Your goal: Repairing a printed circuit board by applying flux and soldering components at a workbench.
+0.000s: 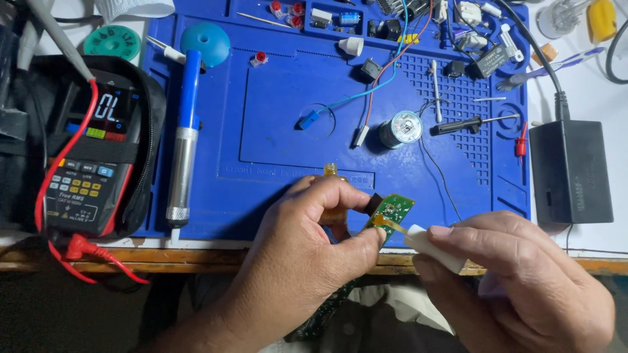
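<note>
My left hand [307, 245] grips a small amber glass bottle [332, 171] and pinches a small green circuit board [394, 210] between thumb and fingers, over the near edge of the blue work mat [275, 137]. My right hand [517, 281] holds a white cap with a brush [428, 247]. The brush's amber tip touches the lower left part of the board.
A digital multimeter [91, 163] in a black case with red leads lies at the left. A blue and silver desoldering pump [185, 131], a solder spool [400, 129], a screwdriver [471, 123], loose wires and small parts lie on the mat. A black power adapter [570, 171] sits at the right.
</note>
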